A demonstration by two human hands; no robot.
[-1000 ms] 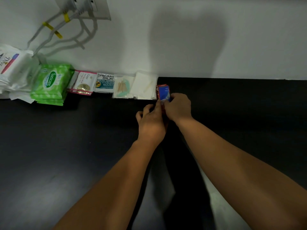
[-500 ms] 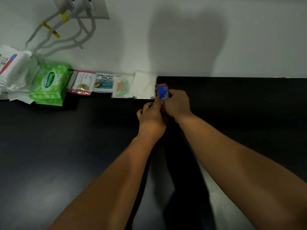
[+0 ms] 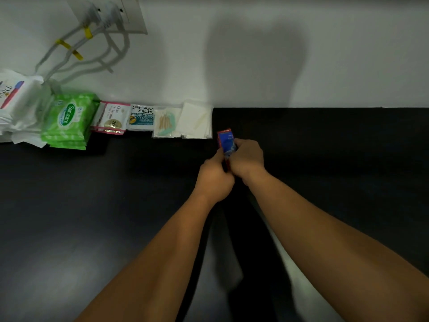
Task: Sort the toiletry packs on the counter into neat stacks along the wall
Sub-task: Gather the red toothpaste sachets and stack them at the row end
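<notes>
Your left hand [image 3: 214,180] and right hand [image 3: 247,159] share one grip: both pinch the pack [image 3: 226,141] by its near end. It sits short of the surface's [image 3: 92,205] back edge, long axis pointing at the wall [image 3: 255,66], ahead of both hands. Right hand is nearer. The white stack [image 3: 197,120] lies just left at the back edge; mind its corner.

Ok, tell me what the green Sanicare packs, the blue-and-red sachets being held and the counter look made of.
The green Sanicare packs: soft plastic film, slightly glossy; they sag and crinkle at the edges. The blue-and-red sachets: probably printed foil or plastic laminate; faint sheen, detail blurred. The counter: hard, smooth black surface, perhaps laminate or stone; it reflects light dimly.
</notes>
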